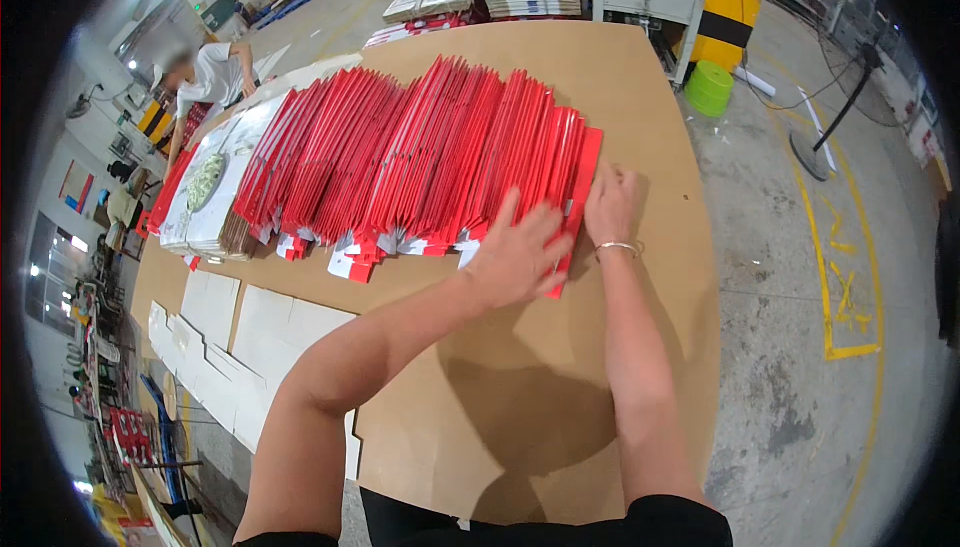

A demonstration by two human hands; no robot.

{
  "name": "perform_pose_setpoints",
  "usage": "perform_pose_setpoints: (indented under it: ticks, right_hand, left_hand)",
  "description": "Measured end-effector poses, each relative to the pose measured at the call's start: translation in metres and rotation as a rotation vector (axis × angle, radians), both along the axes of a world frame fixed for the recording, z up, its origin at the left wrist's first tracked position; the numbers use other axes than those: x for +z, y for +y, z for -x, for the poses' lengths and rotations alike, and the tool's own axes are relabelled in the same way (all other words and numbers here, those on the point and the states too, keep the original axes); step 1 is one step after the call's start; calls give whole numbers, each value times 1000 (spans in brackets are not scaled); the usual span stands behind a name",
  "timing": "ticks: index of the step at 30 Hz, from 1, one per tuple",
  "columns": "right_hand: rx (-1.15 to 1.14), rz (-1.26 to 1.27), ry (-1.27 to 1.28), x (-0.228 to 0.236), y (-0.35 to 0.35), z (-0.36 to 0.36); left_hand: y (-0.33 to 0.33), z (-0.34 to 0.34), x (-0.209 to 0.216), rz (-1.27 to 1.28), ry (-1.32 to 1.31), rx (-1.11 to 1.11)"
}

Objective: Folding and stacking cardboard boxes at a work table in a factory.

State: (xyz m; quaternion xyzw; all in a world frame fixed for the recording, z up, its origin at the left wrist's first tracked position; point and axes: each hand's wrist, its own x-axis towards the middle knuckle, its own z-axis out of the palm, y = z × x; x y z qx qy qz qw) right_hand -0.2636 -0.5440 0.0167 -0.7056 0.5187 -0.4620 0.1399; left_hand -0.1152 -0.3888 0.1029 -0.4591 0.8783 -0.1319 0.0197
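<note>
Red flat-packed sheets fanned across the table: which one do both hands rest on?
The rightmost red sheet, at the fan's end: the left hand and right hand both lie there.

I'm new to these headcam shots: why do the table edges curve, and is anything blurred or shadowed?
Head view: fisheye bends the brown table toward the dark rim; arms cast soft shadows below the left hand and right hand; a distant person's face is blurred.

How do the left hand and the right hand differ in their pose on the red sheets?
The left hand lies flat on top of the red sheets, fingers spread; the right hand sits at the row's right end edge. The right wrist wears a thin bracelet; the left is bare. Both touch the last sheets.
</note>
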Motion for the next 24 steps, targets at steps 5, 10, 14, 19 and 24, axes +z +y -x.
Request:
perform_pose_setpoints:
  ticks: [5, 10, 14, 19, 24]
  right_hand:
    - [171, -264, -131, 9, -17, -68]
    - [269, -199, -99, -5, -20, -102]
    - [284, -79, -51, -9, -15, -114]
    - [273, -85, -117, -23, -32, -100]
    - [304, -163, -42, -11, -31, -106]
  left_hand:
    - [-17, -23, 12, 101, -41, 528]
    - [6, -42, -22, 164, 96, 537]
    - [12, -49, -22, 134, 38, 586]
    - [79, -16, 7, 65, 287, 559]
    - [286, 9, 37, -290, 426, 689]
